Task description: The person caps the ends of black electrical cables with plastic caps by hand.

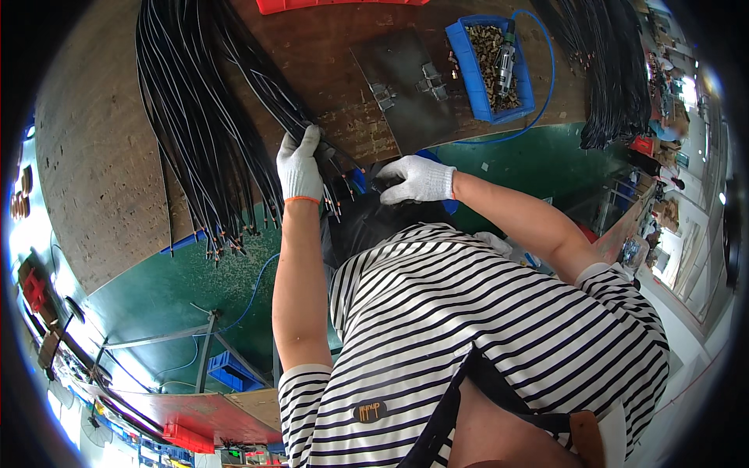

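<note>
My left hand (299, 167), in a white knit glove with an orange cuff edge, is closed around a bundle of black cables (273, 92) at the table's near edge. The cables' bare copper-coloured ends hang down beside that hand, over my lap. My right hand (420, 181), gloved the same way, is just to the right with its fingers curled toward the cable ends. Something dark is at its fingertips, but I cannot make out what. A larger bunch of black cables (191, 101) hangs over the table edge on the left, its tips spread out.
On the brown wooden table (94, 179) lies a dark metal plate (406, 86) with small clamps. A blue bin (480, 74) holds many small brass-coloured fittings and a tool with a blue hose (552, 70). More black cables (616, 86) hang at the far right. Below is a green floor (164, 296).
</note>
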{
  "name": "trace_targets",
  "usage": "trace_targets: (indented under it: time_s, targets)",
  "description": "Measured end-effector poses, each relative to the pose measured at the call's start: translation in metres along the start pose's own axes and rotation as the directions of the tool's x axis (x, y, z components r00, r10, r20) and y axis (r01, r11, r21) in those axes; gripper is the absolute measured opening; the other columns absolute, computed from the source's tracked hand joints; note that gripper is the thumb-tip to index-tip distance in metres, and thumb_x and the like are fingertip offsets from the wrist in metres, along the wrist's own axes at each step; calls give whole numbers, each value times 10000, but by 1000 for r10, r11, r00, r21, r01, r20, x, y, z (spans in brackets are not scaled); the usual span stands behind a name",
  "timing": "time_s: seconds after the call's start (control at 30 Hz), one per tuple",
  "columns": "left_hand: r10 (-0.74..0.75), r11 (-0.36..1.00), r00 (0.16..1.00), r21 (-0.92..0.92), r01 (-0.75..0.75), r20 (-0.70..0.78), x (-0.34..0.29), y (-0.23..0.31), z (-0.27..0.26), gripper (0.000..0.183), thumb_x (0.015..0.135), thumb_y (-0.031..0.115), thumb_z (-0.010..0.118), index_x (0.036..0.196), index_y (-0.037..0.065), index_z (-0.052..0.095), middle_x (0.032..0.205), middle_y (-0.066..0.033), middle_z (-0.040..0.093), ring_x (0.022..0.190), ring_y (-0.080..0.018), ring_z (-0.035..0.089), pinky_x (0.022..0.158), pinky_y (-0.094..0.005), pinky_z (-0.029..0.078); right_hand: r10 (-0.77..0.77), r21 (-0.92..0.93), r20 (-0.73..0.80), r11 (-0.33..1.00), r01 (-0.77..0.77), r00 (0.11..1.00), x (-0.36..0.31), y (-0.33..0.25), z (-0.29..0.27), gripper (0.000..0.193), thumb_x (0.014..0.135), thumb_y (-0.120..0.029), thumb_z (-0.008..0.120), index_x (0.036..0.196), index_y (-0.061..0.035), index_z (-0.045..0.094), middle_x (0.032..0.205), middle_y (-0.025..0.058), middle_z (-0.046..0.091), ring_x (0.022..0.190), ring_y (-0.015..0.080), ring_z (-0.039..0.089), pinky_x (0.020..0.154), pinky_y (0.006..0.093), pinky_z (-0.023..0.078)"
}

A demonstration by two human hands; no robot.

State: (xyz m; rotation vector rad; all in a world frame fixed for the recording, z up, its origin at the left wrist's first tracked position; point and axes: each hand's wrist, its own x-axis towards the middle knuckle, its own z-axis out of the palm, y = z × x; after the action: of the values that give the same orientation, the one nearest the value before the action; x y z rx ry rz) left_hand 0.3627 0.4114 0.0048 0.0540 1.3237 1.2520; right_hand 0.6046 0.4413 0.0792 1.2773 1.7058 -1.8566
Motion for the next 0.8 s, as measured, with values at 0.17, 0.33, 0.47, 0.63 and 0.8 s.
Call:
trace_targets:
  time_s: [0.17, 0.33, 0.47, 0.63, 0.8]
  targets:
    - [23, 1000, 1000, 2, -23, 20, 0, 1, 4, 79, 1043, 134, 724, 1080, 66, 709, 917, -10, 712, 704, -105, 658, 650, -262, 578, 101, 227, 26, 968, -104, 995, 4, 2, 7, 577, 906, -327, 810, 1330, 51, 706, 914, 102, 749, 662, 142, 642, 598, 300, 531]
    - [-2, 1000, 1000, -18, 3, 24, -2, 6, 8, 81, 1031, 135, 739, 1066, 67, 709, 881, -10, 705, 696, -108, 662, 657, -267, 583, 126, 264, 27, 956, -129, 992, 12, 7, 14, 516, 911, -317, 811, 1272, 44, 733, 819, 67, 708, 611, 118, 606, 547, 286, 510]
    - [14, 1000, 1000, -21, -14, 17, -2, 10, 11, 83, 1021, 137, 751, 1048, 69, 710, 866, -11, 703, 687, -110, 661, 659, -274, 586, 205, 286, 26, 936, -203, 979, 21, 2, 15, 467, 913, -330, 796, 1200, 36, 750, 793, 69, 692, 634, 141, 628, 571, 305, 534]
    - [-33, 999, 999, 21, 33, 1, -3, 21, 15, 72, 1001, 124, 763, 1011, 69, 718, 839, -12, 700, 654, -112, 647, 633, -279, 568, -403, -237, -423, 914, 330, 812, 33, 27, 29, 408, 909, -335, 768, 1174, -25, 757, 940, 156, 752, 854, 313, 747, 736, 404, 602]
    - [-94, 994, 995, 64, 93, 14, -3, 34, 9, 81, 988, 116, 772, 1014, 54, 728, 814, -12, 694, 634, -109, 634, 614, -276, 555, -435, -509, -301, 826, 243, 848, 30, 21, 19, 437, 921, -312, 755, 1280, -63, 735, 1175, 182, 750, 1024, 366, 736, 886, 455, 601]
